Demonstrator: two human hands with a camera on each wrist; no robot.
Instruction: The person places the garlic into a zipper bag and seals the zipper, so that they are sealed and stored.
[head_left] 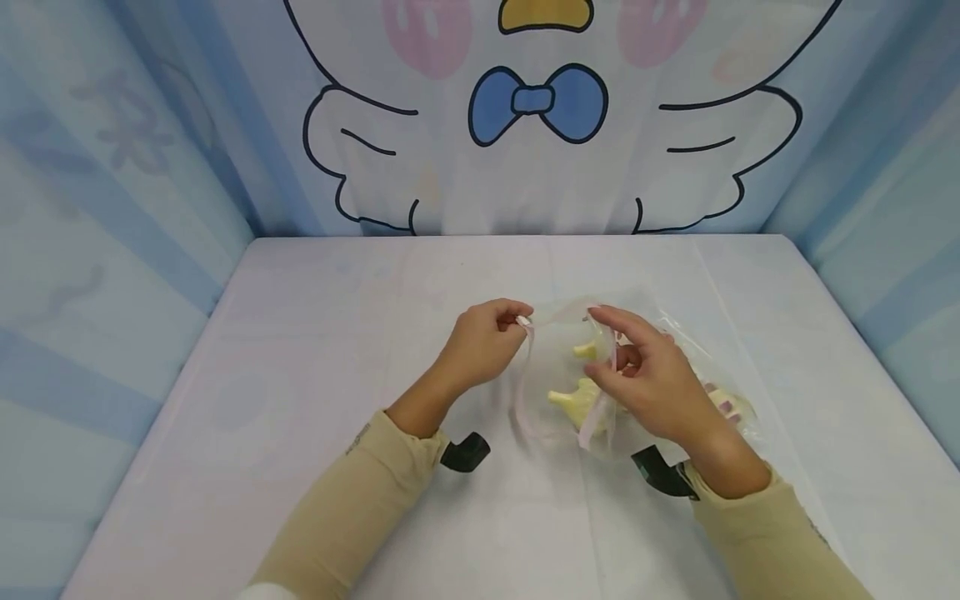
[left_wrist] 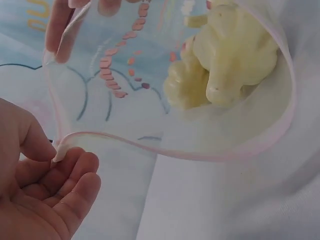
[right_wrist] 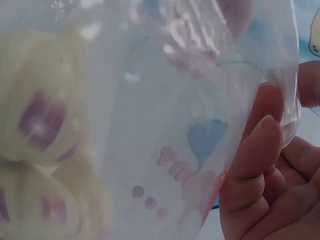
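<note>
A clear plastic zip bag with a pale pink strip round its mouth is held just above the table, its mouth wide open in the left wrist view. My left hand pinches the bag's corner at a small white slider between thumb and fingertips. On the other side of the mouth, my right hand holds the bag's edge, with the index finger stretched along the rim. Inside the bag lie pale yellow toy figures. Purple patches show on one toy through the plastic; their exact kind is unclear.
The white-covered table extends round the hands. A printed curtain with a blue bow tie stands behind it, and pale blue curtains flank the sides. Black wrist mounts stick out from both sleeves.
</note>
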